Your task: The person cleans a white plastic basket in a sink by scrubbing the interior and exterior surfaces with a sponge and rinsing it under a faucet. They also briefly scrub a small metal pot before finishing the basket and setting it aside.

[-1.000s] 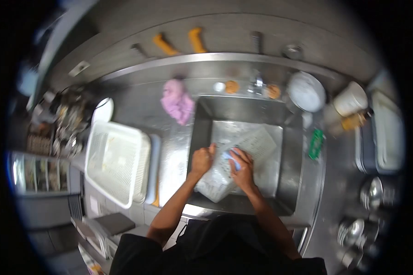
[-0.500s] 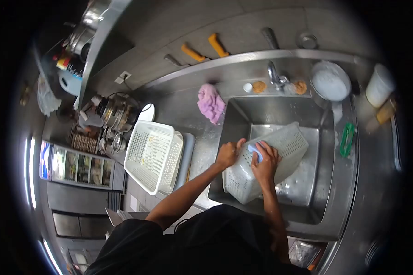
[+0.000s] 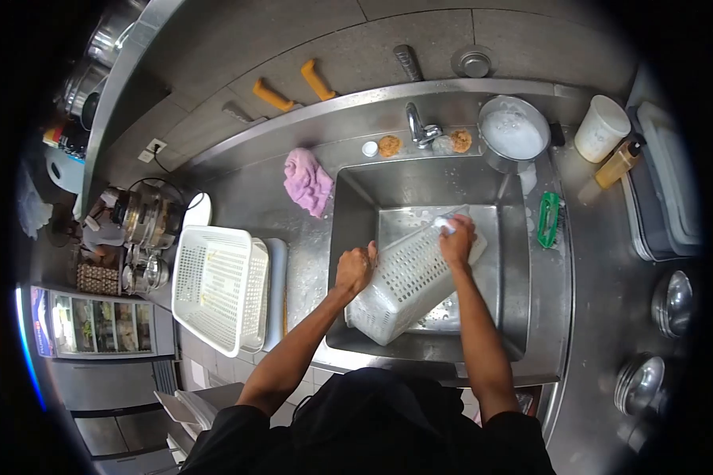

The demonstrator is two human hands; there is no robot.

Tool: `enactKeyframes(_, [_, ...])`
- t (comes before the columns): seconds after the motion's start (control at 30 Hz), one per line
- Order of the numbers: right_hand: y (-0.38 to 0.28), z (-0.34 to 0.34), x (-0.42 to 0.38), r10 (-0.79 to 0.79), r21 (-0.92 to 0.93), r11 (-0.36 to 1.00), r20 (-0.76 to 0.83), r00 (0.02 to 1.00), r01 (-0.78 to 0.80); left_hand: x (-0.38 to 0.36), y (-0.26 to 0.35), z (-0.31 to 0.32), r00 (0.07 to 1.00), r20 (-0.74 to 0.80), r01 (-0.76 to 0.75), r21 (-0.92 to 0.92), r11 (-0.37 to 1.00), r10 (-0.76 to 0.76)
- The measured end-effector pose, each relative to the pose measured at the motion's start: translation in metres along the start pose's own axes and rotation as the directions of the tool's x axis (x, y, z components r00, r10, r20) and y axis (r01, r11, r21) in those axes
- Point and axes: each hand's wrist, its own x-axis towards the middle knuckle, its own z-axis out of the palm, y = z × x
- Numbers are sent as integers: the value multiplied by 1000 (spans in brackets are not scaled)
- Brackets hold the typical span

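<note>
We see the white basket [image 3: 408, 285] tilted in the sink [image 3: 348, 237], long axis running from lower left to upper right. Left hand [image 3: 355, 269] clamped on its left rim. Right hand [image 3: 457, 240] closed on a pale sponge [image 3: 447, 226] at the far upper end, nearer the tap [image 3: 418, 127].
</note>
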Motion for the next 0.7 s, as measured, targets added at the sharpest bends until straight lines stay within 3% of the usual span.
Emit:
enactKeyframes(0.03, [-6,2,1,-3,-45,999,16,1000,4,3,0,2,1000,-20,15,52,999,-14])
enactKeyframes(0.07, [-29,2,-19,-3,47,999,20,1000,2,8,0,3,999,-41,29,104,994,-25])
enactKeyframes(0.1, [-47,11,-48,-115,47,992,6,993,115,10,-3,4,998,-49,34,107,994,-28])
enactKeyframes(0.13, [-84,-1,-76,-246,165,954,-35,969,249,12,-8,4,999,-38,25,92,995,-22])
enactKeyframes(0.2, [-124,-19,-111,-316,230,934,175,932,274,14,-16,3,1000,7,7,141,990,-8])
enactKeyframes(0.27, [-97,-27,-87,-456,206,876,57,888,437,11,-22,2,998,10,68,76,995,-69])
enactKeyframes(0.3, [-62,-17,-68,-369,233,903,-7,929,361,13,-22,1,998,-2,58,39,998,-58])
enactKeyframes(0.33, [-38,-19,-47,-265,51,962,-42,963,267,14,-21,-1,999,-15,49,2,999,-49])
enactKeyframes(0.37, [-5,-13,-25,-182,-18,983,-43,982,182,13,-11,-5,996,-64,68,-18,998,-69])
enactKeyframes(0.47, [-10,0,-21,-188,-185,966,-11,982,183,24,-19,10,985,-171,56,125,991,-35])
enactKeyframes(0.53, [-57,0,-74,-105,-24,993,240,965,114,32,-47,19,983,-107,163,101,981,-152])
enactKeyframes(0.6, [-112,-22,-97,-391,229,911,218,894,343,35,-52,4,967,2,255,89,963,-256])
enactKeyframes(0.63, [-112,-27,-86,-395,217,911,215,893,350,31,-67,1,994,44,88,150,985,-96])
enactKeyframes(0.7, [-111,-32,-62,-300,347,918,291,909,191,28,-66,-4,993,93,-89,197,976,72])
